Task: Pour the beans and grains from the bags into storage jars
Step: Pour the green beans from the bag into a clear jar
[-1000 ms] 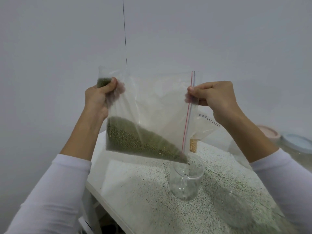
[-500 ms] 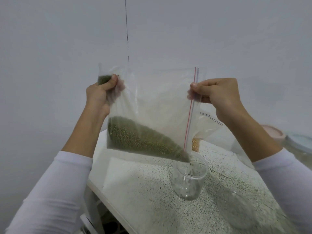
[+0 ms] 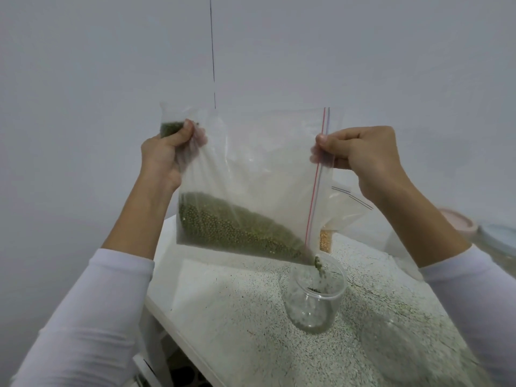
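A person in white sleeves tips a clear zip-lock bag of green mung beans over a speckled bench set against a pale wall. At left, the left hand has its fingers and thumb curled tight around the bag's bunched bottom corner, trapping a small pocket of beans above the fist; the corner is held high, apparently so the contents slide downhill toward the mouth. The bulk of the beans lies as a sloping wedge along the bag's lower edge, tapering to the right. Further right, the right hand pinches the red-and-blue zip strip between thumb and curled fingers, holding the opening upright so that only its lowest corner acts as a spout. Directly under that corner stands a clear, lidless plastic jar, upright on the bench; a thin stream of beans falls into it and only a scattering shows on its floor, so the pour looks barely begun. Behind the bag sits a second clear bag holding what appear to be yellowish grains, presumably waiting its turn. Nearer the camera, low right, a blurred transparent container rests on the bench; its contents cannot be made out. At far right, a pink lid and a bluish lid sit at the frame's edge.
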{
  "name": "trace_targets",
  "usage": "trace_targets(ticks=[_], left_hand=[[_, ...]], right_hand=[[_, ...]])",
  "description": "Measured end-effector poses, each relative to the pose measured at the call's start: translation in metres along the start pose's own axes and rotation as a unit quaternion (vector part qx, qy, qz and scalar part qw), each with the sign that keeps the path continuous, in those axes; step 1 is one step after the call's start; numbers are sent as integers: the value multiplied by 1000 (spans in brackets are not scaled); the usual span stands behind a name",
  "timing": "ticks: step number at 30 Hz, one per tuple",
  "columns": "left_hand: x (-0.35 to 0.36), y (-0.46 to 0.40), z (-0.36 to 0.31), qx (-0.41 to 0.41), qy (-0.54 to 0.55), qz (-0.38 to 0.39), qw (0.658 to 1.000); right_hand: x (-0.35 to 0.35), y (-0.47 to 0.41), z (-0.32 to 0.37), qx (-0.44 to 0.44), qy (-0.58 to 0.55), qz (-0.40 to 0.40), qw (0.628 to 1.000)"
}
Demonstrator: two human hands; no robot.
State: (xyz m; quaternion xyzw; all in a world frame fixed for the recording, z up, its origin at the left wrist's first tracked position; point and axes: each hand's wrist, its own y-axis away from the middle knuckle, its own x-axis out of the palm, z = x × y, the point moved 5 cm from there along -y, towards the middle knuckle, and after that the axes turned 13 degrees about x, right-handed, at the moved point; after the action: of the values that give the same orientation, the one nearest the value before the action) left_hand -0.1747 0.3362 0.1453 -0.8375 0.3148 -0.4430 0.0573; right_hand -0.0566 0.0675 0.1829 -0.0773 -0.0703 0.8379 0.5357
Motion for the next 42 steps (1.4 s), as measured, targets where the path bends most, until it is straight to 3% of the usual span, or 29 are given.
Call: trace_targets(ticks=[9,30,42], left_hand=[[-1,0,4,3,-35,13,999],[-9,-3,-1,5,19,-9,1000],[-3,2,-3,15,-60,12,998]], right_hand=[[2,-2,-5,8,-14,1,1000],[10,-5,1,-21,-9,-3,1000],[13,-6,-4,-12,-8,0,1000]])
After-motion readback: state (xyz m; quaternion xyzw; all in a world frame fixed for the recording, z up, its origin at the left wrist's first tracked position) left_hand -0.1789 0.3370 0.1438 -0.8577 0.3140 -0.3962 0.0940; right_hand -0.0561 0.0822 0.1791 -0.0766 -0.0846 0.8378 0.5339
